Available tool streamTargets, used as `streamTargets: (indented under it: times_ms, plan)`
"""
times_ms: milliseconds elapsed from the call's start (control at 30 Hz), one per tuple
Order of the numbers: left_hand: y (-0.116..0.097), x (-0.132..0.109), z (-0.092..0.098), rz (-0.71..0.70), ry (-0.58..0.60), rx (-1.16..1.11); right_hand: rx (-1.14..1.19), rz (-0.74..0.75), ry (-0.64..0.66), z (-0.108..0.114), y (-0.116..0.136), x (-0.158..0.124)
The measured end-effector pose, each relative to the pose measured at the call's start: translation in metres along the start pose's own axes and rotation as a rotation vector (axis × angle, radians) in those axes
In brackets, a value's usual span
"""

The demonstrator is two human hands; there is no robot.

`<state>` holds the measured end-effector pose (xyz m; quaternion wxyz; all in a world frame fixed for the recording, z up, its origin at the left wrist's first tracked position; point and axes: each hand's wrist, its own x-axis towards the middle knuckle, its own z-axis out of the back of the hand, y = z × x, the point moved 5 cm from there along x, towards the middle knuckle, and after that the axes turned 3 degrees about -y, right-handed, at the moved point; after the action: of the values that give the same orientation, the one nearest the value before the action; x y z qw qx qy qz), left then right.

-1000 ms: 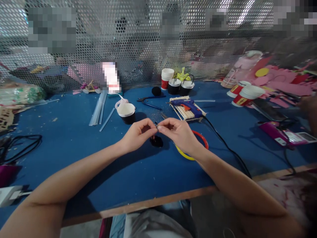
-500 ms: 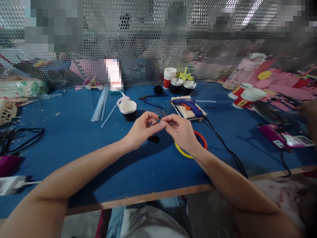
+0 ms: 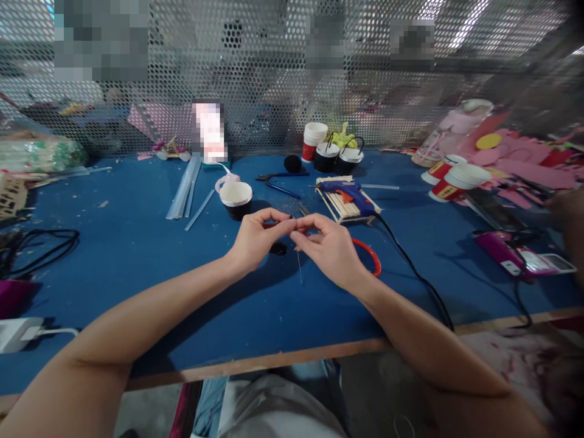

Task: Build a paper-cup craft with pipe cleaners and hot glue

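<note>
Perforated metal, grey and glinting, forms the screen (image 3: 260,79) at the back, and before it spreads the matt blue tabletop (image 3: 228,310). Over its middle our left hand (image 3: 255,240) and right hand (image 3: 326,246) meet at the fingertips. Just beyond the right hand lies a raft of pale wooden sticks (image 3: 335,205), with a smooth blue plastic glue gun (image 3: 340,186) across it; beyond the left stands a black cup (image 3: 236,209) with a white rim. A glossy red loop (image 3: 375,257) shows beside our right wrist, and a round black ball (image 3: 292,163) rests farther back. On the tabletop beneath our fingers is a flat black piece (image 3: 277,248), partly hidden. Smaller is the dark bit (image 3: 291,216) between our fingertips, above the tabletop: left thumb and forefinger press together on it, while we cannot tell whether the right fingers clamp it too. We judge it feather-light, easily dropped and perhaps stiff, best taken by its very ends with little pressure. Finest, a hair-thin pale strand (image 3: 300,267) hangs below.
</note>
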<state>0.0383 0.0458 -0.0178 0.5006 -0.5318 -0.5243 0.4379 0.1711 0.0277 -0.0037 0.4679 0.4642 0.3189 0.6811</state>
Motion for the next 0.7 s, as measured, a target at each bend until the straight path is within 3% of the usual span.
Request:
streamTargets:
  times_ms: [100,233,333,467,700]
  plan:
    - [-0.006,0.000,0.003,0.007,0.074,0.025,0.052,-0.037,0.066,0.007,0.004,0.006]
    - [-0.013,-0.007,-0.006,0.117,0.353,0.001,0.176,0.020,0.060,0.017,0.011,0.013]
    - [-0.013,-0.014,-0.014,0.202,0.500,-0.023,0.337,0.044,0.210,0.011,0.012,0.012]
    - [-0.007,-0.015,-0.015,0.244,0.526,-0.010,0.353,0.077,0.309,0.004,0.014,0.009]
    - [-0.001,-0.013,-0.014,0.278,0.495,0.001,0.036,0.156,0.252,0.007,0.017,0.006]
